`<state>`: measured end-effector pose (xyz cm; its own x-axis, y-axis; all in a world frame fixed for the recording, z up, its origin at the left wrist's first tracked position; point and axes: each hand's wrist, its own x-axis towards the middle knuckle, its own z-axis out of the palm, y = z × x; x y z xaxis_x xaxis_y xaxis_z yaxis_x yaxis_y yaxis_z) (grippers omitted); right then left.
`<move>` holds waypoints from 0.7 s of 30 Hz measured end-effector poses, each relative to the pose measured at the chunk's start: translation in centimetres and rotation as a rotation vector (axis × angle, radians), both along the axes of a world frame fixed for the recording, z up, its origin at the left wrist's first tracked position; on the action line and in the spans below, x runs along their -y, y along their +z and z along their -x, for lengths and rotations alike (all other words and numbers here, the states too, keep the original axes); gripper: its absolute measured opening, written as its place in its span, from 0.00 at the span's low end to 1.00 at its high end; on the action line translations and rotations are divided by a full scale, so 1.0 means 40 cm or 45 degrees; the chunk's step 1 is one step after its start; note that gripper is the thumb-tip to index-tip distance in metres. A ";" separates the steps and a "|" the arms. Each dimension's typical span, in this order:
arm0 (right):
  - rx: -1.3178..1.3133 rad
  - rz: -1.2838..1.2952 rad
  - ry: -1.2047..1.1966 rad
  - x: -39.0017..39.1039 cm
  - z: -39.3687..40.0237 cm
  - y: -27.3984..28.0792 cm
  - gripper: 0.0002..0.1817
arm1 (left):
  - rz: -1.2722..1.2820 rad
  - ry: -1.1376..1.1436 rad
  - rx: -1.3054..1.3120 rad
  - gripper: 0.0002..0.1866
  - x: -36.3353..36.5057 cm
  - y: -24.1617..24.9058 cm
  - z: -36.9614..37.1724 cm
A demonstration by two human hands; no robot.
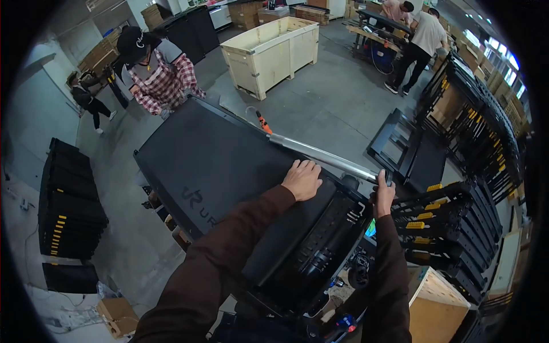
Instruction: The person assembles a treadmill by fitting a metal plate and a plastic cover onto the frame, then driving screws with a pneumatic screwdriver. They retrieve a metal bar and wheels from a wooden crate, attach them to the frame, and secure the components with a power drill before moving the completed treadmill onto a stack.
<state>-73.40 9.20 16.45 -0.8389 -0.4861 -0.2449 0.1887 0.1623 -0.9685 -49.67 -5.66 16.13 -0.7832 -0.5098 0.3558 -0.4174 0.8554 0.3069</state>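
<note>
A treadmill (pixel 229 148) with a broad black belt lies in front of me, its near end exposing an uncovered black compartment with a motor (pixel 317 263). My left hand (pixel 304 181) rests palm down on the belt near its right edge, fingers laid out. Along that edge runs a long silver metal tube (pixel 323 155), its far end near an orange tool (pixel 263 122). My right hand (pixel 384 194) is closed around the tube's near end, thumb upward; part of that end is hidden by the fingers.
Across the treadmill stands a co-worker in a checked top (pixel 160 86). Behind is a large wooden crate (pixel 271 54). Stacked black frames (pixel 452 223) with yellow pieces crowd the right, and black panels (pixel 68 194) stand at left. Two people work at a far bench (pixel 372 37).
</note>
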 end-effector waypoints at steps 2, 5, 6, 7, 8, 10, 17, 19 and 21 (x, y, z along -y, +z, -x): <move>0.036 -0.064 0.031 0.023 0.012 -0.018 0.34 | -0.053 -0.048 0.125 0.13 0.002 0.056 -0.008; -0.037 -0.084 0.235 0.084 -0.020 -0.002 0.33 | 0.057 -0.092 0.156 0.13 0.004 0.102 -0.019; -0.105 -0.098 0.329 0.113 -0.038 0.009 0.34 | 0.063 -0.085 0.125 0.15 0.004 0.092 -0.012; -0.157 -0.099 0.437 0.144 -0.059 0.016 0.34 | 0.063 -0.076 0.096 0.16 -0.005 0.092 -0.016; -0.203 -0.105 0.548 0.173 -0.083 0.019 0.35 | 0.049 -0.059 0.095 0.16 -0.019 0.087 -0.029; -0.303 -0.250 0.698 0.220 -0.135 0.048 0.40 | 0.086 -0.021 -0.261 0.18 -0.067 0.119 -0.074; -0.473 -0.651 1.530 0.275 -0.192 0.177 0.45 | -0.306 0.666 -0.283 0.11 -0.377 0.186 -0.562; -0.543 -0.687 1.559 0.268 -0.209 0.170 0.50 | -0.749 0.941 -0.413 0.08 -0.493 0.119 -0.687; -0.533 -0.709 1.508 0.235 -0.223 0.166 0.54 | -1.187 0.935 -0.422 0.07 -0.597 0.063 -0.746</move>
<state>-64.50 -0.18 23.10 -0.0539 -0.8780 -0.4756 -0.6208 0.4026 -0.6727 -19.82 18.24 18.67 -0.1448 -0.9565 -0.2534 -0.4926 -0.1524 0.8568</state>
